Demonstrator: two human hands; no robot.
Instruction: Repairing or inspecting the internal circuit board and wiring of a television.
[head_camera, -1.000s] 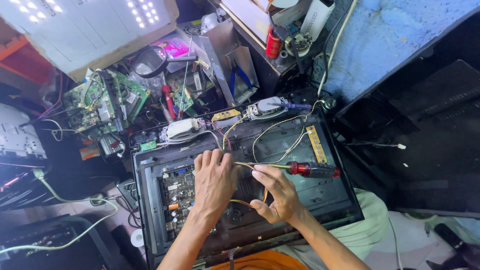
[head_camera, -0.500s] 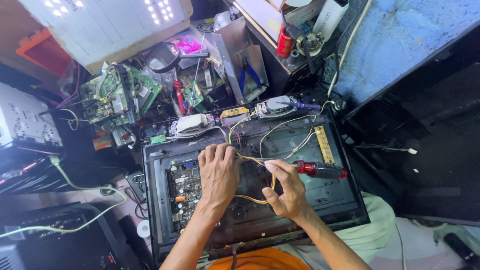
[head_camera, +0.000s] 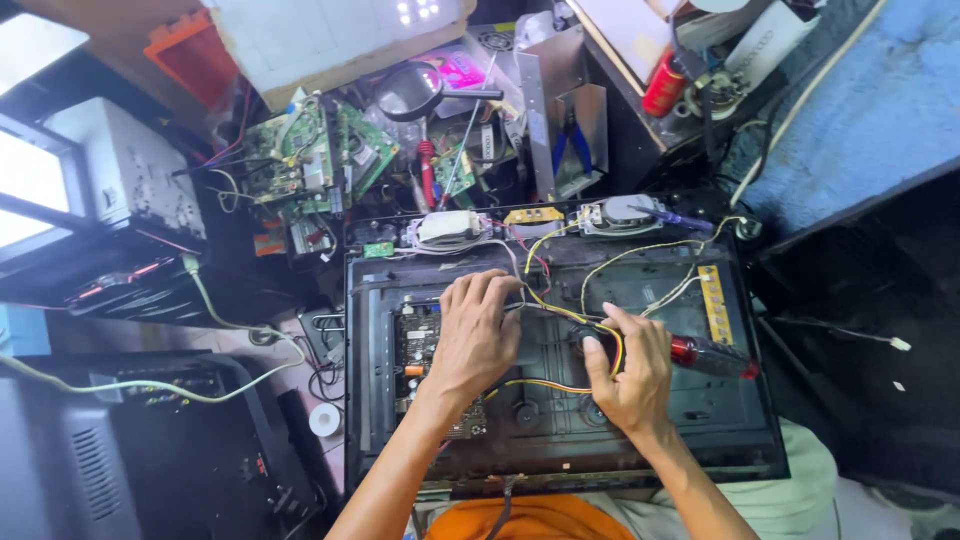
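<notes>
Resting palm-down on the circuit board (head_camera: 425, 345) inside the opened black chassis (head_camera: 560, 440), left hand (head_camera: 478, 335), fingers spread loosely over the wires, gripping nothing. Right hand (head_camera: 628, 375) beside it, fingers curled around a red-handled screwdriver (head_camera: 712, 356), yellow wires (head_camera: 560, 385) running beneath. Green loose boards (head_camera: 310, 150) heaped beyond the chassis, upper left.

Matt black metal chassis (head_camera: 560, 440), dusty and scuffed, glossy red translucent plastic screwdriver handle (head_camera: 712, 356), smooth yellow plastic-sheathed wires (head_camera: 560, 312), green circuit boards (head_camera: 300, 150), bare grey sheet-metal bracket (head_camera: 560, 100), rough blue cloth (head_camera: 860, 110)
</notes>
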